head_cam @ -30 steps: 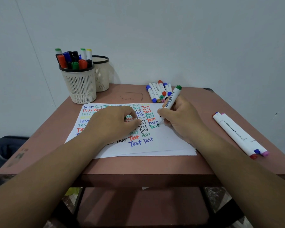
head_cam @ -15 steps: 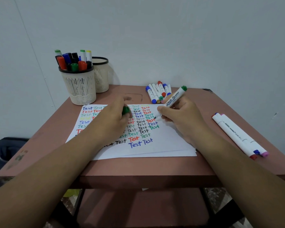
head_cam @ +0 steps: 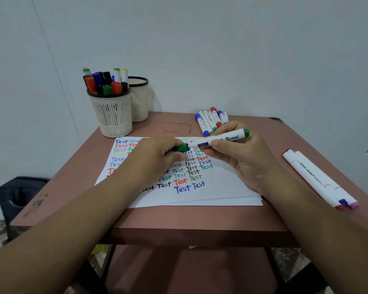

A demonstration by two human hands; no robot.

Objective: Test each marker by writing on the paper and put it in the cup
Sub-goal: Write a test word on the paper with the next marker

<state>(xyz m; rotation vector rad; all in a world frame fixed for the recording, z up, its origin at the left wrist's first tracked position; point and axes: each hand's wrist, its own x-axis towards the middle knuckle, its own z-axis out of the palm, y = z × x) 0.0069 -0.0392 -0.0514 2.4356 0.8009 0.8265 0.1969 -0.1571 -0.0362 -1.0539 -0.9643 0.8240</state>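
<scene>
My right hand [head_cam: 240, 158] grips a white board marker [head_cam: 223, 139] with a green end, held level above the paper [head_cam: 219, 183]. My left hand [head_cam: 155, 158] pinches the green cap [head_cam: 182, 147], which sits on the marker's tip. The paper is covered with rows of the word "Test" in several colours. A cream slotted cup [head_cam: 112, 115] at the table's back left holds several markers. A second cream cup [head_cam: 140, 102] stands behind it, and I cannot see into it.
Several markers [head_cam: 210, 122] lie bunched at the back of the brown table [head_cam: 200, 217]. Three long white markers [head_cam: 319, 179] lie along the right side. A dark bag [head_cam: 19, 194] sits on the floor at the left. The wall is close behind.
My right hand lifted the marker off the paper and turned it level. My left hand brought the green cap up and onto the marker's tip.
</scene>
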